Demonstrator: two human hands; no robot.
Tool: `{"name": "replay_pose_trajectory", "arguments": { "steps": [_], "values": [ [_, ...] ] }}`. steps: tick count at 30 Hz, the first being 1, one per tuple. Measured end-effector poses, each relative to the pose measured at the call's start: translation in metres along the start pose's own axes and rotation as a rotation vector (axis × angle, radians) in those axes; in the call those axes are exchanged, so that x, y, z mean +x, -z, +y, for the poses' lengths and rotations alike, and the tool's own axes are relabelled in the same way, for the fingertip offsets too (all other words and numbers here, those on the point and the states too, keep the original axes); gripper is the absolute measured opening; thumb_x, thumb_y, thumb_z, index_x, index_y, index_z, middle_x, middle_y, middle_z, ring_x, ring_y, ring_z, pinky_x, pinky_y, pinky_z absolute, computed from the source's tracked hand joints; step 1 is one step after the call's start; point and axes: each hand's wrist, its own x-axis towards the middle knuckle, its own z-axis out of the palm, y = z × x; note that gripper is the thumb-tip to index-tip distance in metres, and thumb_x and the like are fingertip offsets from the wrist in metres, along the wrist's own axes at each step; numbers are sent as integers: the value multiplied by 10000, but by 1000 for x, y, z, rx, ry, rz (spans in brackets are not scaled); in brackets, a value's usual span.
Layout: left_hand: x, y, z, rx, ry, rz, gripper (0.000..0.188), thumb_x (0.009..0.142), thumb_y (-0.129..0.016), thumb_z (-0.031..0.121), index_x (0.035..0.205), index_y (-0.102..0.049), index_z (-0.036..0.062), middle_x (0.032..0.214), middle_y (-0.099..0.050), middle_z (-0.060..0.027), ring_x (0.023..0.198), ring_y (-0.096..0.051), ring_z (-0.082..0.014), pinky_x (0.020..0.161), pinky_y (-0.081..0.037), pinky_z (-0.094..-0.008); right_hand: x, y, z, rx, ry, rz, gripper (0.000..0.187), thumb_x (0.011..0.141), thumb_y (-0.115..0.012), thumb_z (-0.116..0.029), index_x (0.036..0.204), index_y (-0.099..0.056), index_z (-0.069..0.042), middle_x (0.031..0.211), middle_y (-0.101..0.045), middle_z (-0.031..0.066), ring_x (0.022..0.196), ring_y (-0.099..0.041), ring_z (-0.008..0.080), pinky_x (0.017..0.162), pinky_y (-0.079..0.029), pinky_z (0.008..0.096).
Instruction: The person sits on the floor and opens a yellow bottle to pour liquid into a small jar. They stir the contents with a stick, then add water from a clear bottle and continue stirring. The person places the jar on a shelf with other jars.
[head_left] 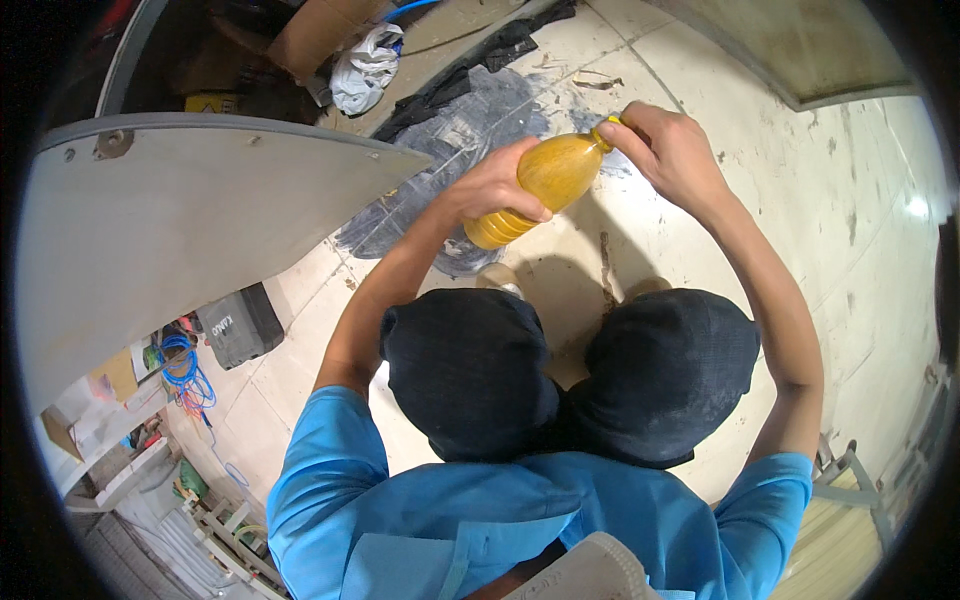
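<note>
Pale floor tiles [830, 190], scuffed and streaked, spread out beneath the action, and straight to the fingers we go! Right hand [680, 155] up at the neck, thumb and fingers clamped together on a small yellow cap [609, 122]. Left hand [500, 182] on the body, thumb around the near side, fingers gripping the far side, and what they have is a yellow bottle [560, 172]! It's held up over the floor, out beyond the knees, tilted, neck toward the upper right, ridged base toward the lower left.

Move out along the bare forearms and we're at the blue shirt [450, 500], with two dark-clad knees [470, 370] bent up in the middle. Behind the bottle, a dark grey smear [440, 175] sprawls across the tiles. Over on the left, a big grey panel [190, 230] cuts in, its curved edge pointing at the left forearm; just below it sits a dark case [240, 327], with coiled blue tubing [182, 362] beside it. Far side now: a crumpled white plastic bag [366, 70], right next to brown cardboard [318, 40]!
</note>
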Motion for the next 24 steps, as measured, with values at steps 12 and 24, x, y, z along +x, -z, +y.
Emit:
{"name": "replay_pose_trajectory", "arguments": {
  "steps": [12, 24],
  "values": [
    [5, -11, 12, 325, -27, 295, 859, 644, -967, 270, 1351, -546, 26, 1181, -693, -134, 1116, -687, -246, 995, -532, -404, 18, 7, -3, 68, 188, 230, 369, 1044, -698, -350, 1147, -696, 5, 860, -710, 183, 761, -696, 334, 724, -559, 421],
    [37, 77, 43, 115, -301, 941, 800, 692, -964, 246, 1297, -495, 12, 1196, -720, -196, 1099, -726, -316, 975, -572, -438, 13, 23, 1, 383, -28, 425, 328, 1033, -721, -331, 1160, -711, -30, 724, -645, 116, 635, -580, 207, 621, -476, 380]
  ]
}}
